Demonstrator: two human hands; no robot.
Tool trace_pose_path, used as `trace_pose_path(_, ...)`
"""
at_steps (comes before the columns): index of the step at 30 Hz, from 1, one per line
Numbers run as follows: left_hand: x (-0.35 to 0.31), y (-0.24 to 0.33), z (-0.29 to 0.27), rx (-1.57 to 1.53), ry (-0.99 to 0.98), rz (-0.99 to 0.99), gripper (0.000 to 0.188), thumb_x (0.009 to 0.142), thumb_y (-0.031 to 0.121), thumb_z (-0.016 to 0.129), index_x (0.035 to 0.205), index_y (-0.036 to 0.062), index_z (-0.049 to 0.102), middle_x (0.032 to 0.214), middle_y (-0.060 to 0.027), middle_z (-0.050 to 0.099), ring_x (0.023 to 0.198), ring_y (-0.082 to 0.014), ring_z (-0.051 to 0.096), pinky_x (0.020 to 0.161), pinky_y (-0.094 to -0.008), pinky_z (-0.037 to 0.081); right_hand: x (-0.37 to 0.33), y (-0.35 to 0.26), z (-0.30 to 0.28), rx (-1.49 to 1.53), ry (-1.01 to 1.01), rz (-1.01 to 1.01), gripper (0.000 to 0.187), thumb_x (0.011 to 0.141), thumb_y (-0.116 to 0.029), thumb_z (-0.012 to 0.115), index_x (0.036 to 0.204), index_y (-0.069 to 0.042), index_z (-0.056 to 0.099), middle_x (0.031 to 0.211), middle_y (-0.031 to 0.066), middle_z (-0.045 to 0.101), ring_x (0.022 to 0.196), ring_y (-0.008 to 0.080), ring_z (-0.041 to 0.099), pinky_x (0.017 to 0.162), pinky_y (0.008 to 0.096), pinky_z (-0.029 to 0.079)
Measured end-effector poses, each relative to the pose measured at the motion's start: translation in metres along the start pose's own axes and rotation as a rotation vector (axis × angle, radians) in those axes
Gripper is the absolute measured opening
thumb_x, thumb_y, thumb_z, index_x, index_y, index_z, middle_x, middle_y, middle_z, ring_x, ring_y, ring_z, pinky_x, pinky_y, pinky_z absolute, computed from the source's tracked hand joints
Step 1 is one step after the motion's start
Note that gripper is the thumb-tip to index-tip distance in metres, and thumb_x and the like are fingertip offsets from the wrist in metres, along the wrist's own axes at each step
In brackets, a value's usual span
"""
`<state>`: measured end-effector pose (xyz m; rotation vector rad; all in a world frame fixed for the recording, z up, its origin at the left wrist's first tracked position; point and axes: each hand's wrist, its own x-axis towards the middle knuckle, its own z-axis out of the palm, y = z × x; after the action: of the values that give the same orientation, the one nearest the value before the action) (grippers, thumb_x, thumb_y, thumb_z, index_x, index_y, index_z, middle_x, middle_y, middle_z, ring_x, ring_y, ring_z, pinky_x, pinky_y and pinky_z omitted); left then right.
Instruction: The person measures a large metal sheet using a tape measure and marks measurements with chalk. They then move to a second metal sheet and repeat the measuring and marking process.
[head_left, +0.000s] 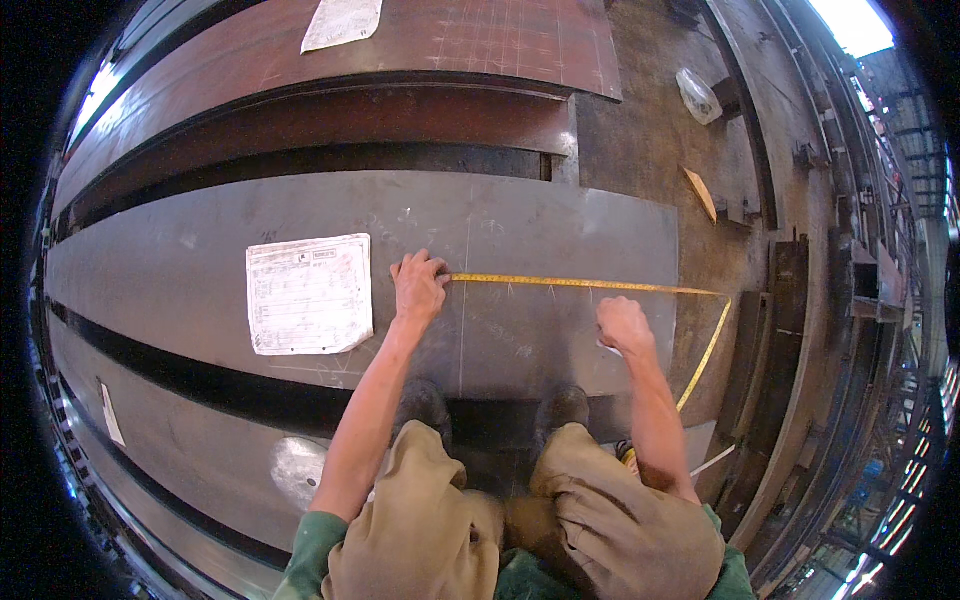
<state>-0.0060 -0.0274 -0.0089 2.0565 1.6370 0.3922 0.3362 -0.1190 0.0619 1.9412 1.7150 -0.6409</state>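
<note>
Down at 5 o'clock, boot [563,408]: sitting by the near edge of the grey plate [560,235].
Right hand [625,325]: at 4, curling into a fist; can't tell if it's gripping that pale sliver [607,347].
Left hand [420,290]: at 9, nearly closed, pinching the end of the yellow tape [580,283].
Tape run: heading toward 3 over the plate, bending past its edge.
Tape handling: imo you're wanting it flat, taut, end pinned.

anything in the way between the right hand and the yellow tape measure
Nothing visible: just bare grey plate shows in the narrow gap between the right hand and the yellow tape measure beyond its knuckles. The left hand is at the tape's near end.
</note>
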Motion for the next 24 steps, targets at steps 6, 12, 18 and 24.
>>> trace_pose_path(6,0.006,0.004,0.001,0.015,0.037,0.018,0.009,0.076,0.016,0.075,0.085,0.0129,0.075,0.092,-0.0066,0.06,0.099,-0.029,0.056,0.091,-0.0466,0.038,-0.019,0.026,-0.006,0.258,0.196,-0.023,0.02,0.083,-0.017,0.067,0.095,-0.002,0.07,0.091,0.0227,0.069,0.087,0.0434,0.066,0.077,0.052,0.054)
trace_pose_path(12,0.008,0.009,0.004,-0.004,0.038,0.029,0.009,0.076,0.014,0.075,0.086,0.0125,0.074,0.092,-0.0064,0.06,0.099,-0.0289,0.056,0.09,-0.0468,0.038,0.001,0.025,0.045,0.579,0.622,0.022,0.014,0.089,-0.012,0.063,0.097,-0.001,0.068,0.093,0.0221,0.067,0.088,0.0434,0.064,0.077,0.05,0.049)
trace_pose_path(18,0.007,0.007,0.004,-0.006,0.049,0.03,0.008,0.077,0.013,0.074,0.085,0.012,0.074,0.092,-0.0061,0.06,0.099,-0.029,0.056,0.09,-0.0467,0.038,0.011,0.002,0.051,0.619,0.769,0.01,0.016,0.093,-0.012,0.06,0.098,0.002,0.067,0.091,0.024,0.065,0.085,0.0443,0.062,0.074,0.0497,0.048)
trace_pose_path(24,0.008,0.005,0.005,-0.005,0.036,0.027,0.009,0.076,0.012,0.074,0.084,0.0111,0.074,0.092,-0.0061,0.06,0.098,-0.0289,0.056,0.089,-0.0462,0.037,0.019,0.002,0.056,0.606,0.8,0.001,0.02,0.095,-0.014,0.059,0.098,0.003,0.068,0.091,0.0246,0.066,0.085,0.0443,0.062,0.074,0.0509,0.049)
